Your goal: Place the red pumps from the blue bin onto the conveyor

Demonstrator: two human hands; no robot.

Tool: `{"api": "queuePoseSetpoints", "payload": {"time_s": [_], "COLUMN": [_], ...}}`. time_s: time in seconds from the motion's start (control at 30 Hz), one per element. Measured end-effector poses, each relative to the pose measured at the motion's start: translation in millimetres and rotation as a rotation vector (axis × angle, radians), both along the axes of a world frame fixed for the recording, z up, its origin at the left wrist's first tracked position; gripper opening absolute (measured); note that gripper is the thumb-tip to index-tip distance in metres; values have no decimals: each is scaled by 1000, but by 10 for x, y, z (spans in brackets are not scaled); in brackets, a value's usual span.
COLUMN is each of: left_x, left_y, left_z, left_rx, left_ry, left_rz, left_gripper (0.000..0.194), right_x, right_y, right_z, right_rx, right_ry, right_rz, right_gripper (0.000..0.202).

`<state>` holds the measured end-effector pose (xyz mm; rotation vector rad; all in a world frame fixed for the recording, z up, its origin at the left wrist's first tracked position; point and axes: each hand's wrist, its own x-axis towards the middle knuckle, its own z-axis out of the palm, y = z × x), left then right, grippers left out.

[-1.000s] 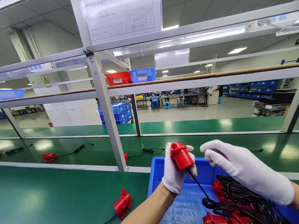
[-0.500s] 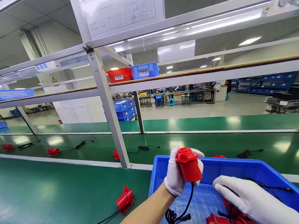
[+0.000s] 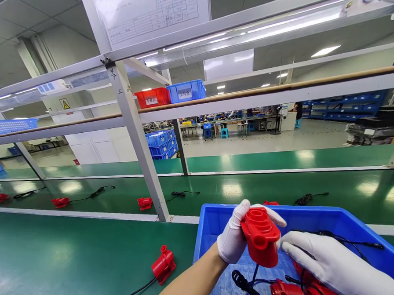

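Observation:
My left hand (image 3: 234, 235), in a white glove, grips a red pump housing (image 3: 261, 238) above the blue bin (image 3: 286, 213). Its round ringed face is tilted up, and a black cable (image 3: 244, 283) hangs from it into the bin. My right hand (image 3: 324, 255), also gloved, is over the right side of the bin, fingers curled above other red housings (image 3: 287, 291); what its fingertips touch is hidden. Another red housing (image 3: 163, 264) lies on the green bench left of the bin, its cable trailing toward the bottom edge.
Behind the bin, a green belt (image 3: 117, 213) carries several red parts with coiled cables. A metal post (image 3: 139, 146) rises left of the bin. Red (image 3: 151, 98) and blue (image 3: 187, 91) small boxes sit on the shelf. People are far off in the background.
The housing in my left hand has moved slightly right and down and turned its ringed face toward the camera. Parts on the belt have shifted left in view. My right hand has barely moved.

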<state>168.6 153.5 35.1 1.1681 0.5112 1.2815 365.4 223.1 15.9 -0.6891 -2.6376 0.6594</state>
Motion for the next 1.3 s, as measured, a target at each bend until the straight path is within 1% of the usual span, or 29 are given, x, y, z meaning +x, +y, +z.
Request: {"api": "queuePoseSetpoints", "payload": {"time_s": [0.03, 0.1, 0.2, 0.23, 0.27, 0.3, 0.33, 0.4, 0.47, 0.57, 0.67, 0.77, 0.8, 0.87, 0.97, 1.03, 1.07, 1.1, 1.17, 1.27, 1.3], "left_x": [3, 14, 44, 57, 72, 90, 109, 150, 186, 207, 181, 145, 137, 131, 142, 157, 165, 173, 182, 166, 154], "left_y": [-4, -10, -17, -19, -20, -18, -13, 10, 52, 123, 145, 104, 85, 53, 25, 14, 11, 9, 13, 32, 37], "left_z": [2, 1, -42, -68, -97, -128, -159, -215, -263, -313, -322, -290, -276, -253, -235, -230, -230, -231, -237, -232, -219], "left_rx": [7, 45, 163, 207, 252, 294, 337, 452, 619, 851, 973, 1071, 1097, 1142, 1165, 1122, 1076, 1021, 901, 749, 694], "left_ry": [24, 98, 280, 357, 434, 498, 548, 591, 572, 553, 595, 686, 718, 764, 796, 814, 817, 808, 763, 694, 694], "left_rz": [23, 142, 408, 475, 519, 549, 574, 611, 662, 758, 820, 823, 829, 860, 911, 895, 874, 849, 803, 748, 713], "left_gripper": [83, 79, 64, 61, 60, 61, 62, 67, 73, 82, 86, 83, 84, 94, 111, 116, 117, 119, 122, 122, 118], "right_x": [8, 27, 59, 70, 79, 88, 95, 106, 114, 137, 184, 237, 252, 277, 300, 305, 305, 303, 298, 278, 265], "right_y": [0, -6, -17, -20, -23, -24, -25, -25, -27, -46, -79, -88, -80, -50, 5, 28, 34, 35, 27, -2, -11], "right_z": [3, 10, 10, 11, 16, 27, 45, 92, 140, 176, 175, 176, 181, 195, 216, 224, 226, 228, 231, 237, 237], "right_rx": [-21, -104, -383, -488, -575, -626, -641, -597, -519, -434, -352, -277, -228, -76, 161, 206, 186, 135, -48, -410, -541], "right_ry": [-3, 13, 137, 198, 255, 294, 306, 271, 221, 206, 228, 233, 228, 219, 222, 215, 213, 214, 234, 335, 387], "right_rz": [-2, 2, 36, 36, 27, 23, 31, 77, 132, 129, 146, 210, 238, 288, 339, 355, 358, 349, 300, 208, 197], "right_gripper": [37, 39, 49, 53, 57, 59, 59, 54, 48, 45, 42, 37, 36, 35, 38, 39, 38, 38, 37, 39, 41]}}
